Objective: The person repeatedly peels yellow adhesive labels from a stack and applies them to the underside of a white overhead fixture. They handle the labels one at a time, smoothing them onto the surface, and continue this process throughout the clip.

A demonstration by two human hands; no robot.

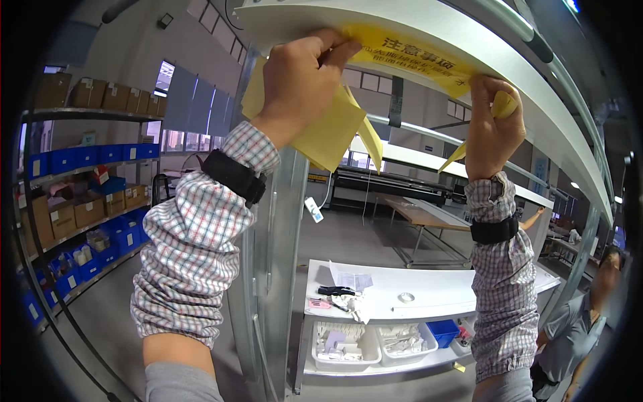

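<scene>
A yellow sticker [402,52] with dark printing stretches along the edge of a white overhead board [429,28]. My left hand [301,84] is closed in a pinch at the sticker's left end. Yellow sheets [328,134] hang beneath and behind that hand; how they are held is hidden. At the right end, my right hand [495,124] is closed, fingers bent, with a curled yellow piece [504,105] showing between them. Another yellow corner [453,158] hangs beside the right wrist. Both hands are raised high against the board.
Below stands a white bench [435,281] with a tape roll [406,297] and a black tool [336,291] on top. White bins [347,362] fill its lower shelf. A metal post [271,268] rises at left, near shelving [94,171]. Another person [576,328] is at the right.
</scene>
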